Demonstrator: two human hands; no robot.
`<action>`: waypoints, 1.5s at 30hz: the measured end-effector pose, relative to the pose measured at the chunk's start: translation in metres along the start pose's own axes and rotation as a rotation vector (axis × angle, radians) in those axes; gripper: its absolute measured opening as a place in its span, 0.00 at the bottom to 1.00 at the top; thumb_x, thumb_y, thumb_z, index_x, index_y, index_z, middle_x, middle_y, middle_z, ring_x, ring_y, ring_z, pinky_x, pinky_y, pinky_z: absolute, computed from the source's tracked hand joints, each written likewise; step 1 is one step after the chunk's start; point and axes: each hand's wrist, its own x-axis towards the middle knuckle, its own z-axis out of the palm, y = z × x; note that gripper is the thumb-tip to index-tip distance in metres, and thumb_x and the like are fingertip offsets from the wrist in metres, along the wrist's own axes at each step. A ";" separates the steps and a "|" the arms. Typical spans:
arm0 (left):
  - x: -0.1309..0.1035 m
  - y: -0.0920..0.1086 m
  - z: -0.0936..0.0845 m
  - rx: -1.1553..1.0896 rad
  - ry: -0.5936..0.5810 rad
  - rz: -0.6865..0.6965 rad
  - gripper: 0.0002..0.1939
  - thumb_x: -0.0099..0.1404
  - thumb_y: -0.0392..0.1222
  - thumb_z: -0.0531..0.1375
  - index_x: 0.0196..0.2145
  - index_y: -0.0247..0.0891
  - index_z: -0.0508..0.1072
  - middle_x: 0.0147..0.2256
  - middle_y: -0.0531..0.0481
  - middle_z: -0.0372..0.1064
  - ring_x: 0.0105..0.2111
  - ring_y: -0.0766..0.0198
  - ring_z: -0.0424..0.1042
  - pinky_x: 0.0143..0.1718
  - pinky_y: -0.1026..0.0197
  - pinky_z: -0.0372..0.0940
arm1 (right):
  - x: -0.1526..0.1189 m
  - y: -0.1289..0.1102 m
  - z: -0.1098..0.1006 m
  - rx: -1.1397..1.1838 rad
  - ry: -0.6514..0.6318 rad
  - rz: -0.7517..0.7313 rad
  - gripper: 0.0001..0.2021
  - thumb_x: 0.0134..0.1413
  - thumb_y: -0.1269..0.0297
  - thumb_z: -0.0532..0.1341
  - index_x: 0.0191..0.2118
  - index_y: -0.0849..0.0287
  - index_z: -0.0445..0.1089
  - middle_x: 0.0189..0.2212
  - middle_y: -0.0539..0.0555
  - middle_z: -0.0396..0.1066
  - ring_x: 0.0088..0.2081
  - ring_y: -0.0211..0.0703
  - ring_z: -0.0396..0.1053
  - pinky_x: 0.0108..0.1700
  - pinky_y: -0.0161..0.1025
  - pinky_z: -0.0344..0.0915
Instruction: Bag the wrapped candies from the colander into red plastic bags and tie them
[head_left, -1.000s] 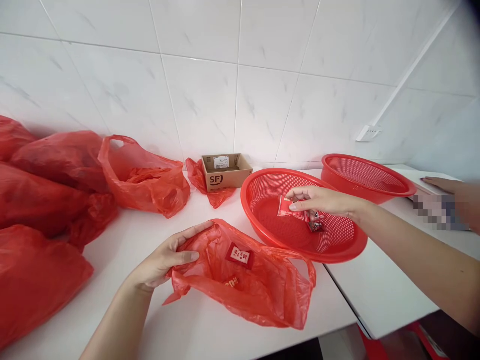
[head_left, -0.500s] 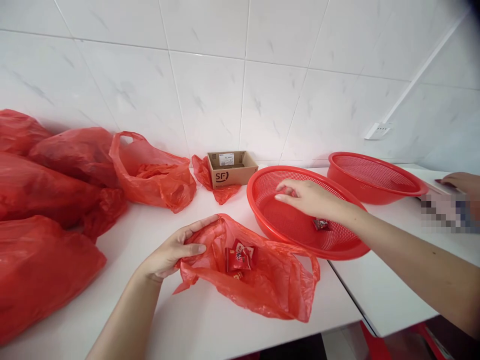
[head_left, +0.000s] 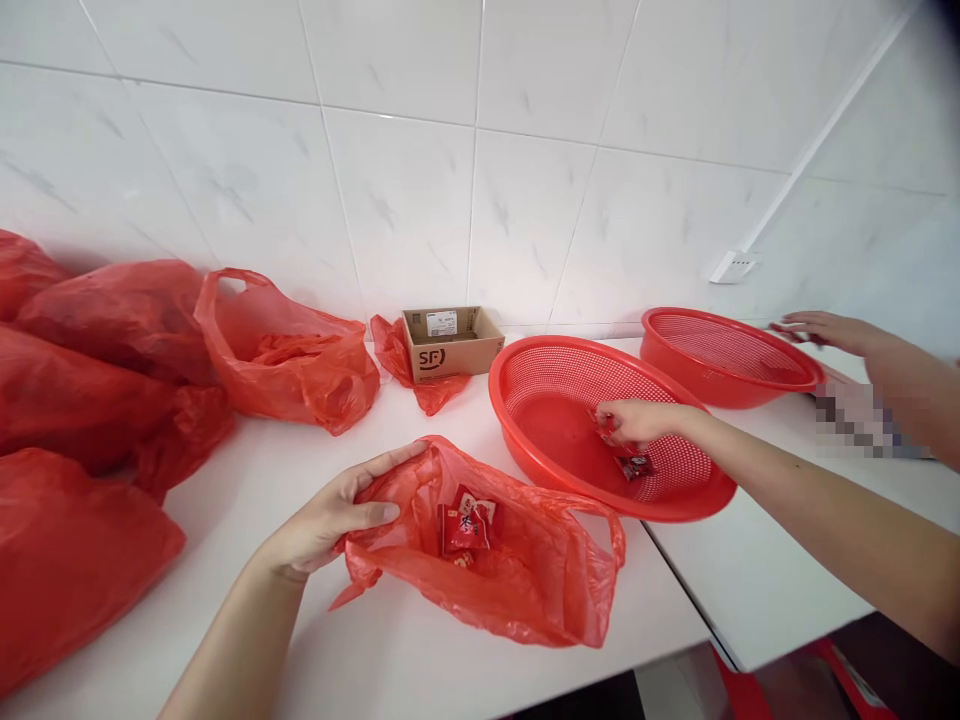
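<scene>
My left hand [head_left: 337, 515] is closed on the near-left rim of a red plastic bag [head_left: 540, 575], holding its mouth open. Inside that bag lie a few small red wrapped packets [head_left: 465, 527] with printed characters. My right hand [head_left: 637, 420] is down in a red perforated plastic basket [head_left: 536, 440], its fingers pinched around a small red packet [head_left: 604, 424], partly hidden by them. Just below those fingers, another small dark-red packet [head_left: 636, 466] rests on the basket's floor.
A second red basket [head_left: 720, 385] stands behind on the right, with another person's hand [head_left: 832, 328] over its far rim. A cardboard box [head_left: 461, 357] sits near the tiled wall. Red bags [head_left: 296, 385] crowd the left. A seam [head_left: 675, 570] splits the white tabletops.
My right hand has lowered into the basket and closed on a packet. My left hand keeps its hold on the bag. The other person's hand has moved to the second basket's rim.
</scene>
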 end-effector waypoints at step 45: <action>0.001 0.001 0.000 0.018 0.046 0.002 0.36 0.62 0.34 0.61 0.65 0.46 0.55 0.62 0.38 0.59 0.55 0.44 0.68 0.50 0.50 0.68 | -0.078 -0.159 0.005 0.452 -0.072 -0.502 0.18 0.60 0.48 0.56 0.45 0.57 0.70 0.44 0.57 0.73 0.38 0.43 0.73 0.29 0.33 0.68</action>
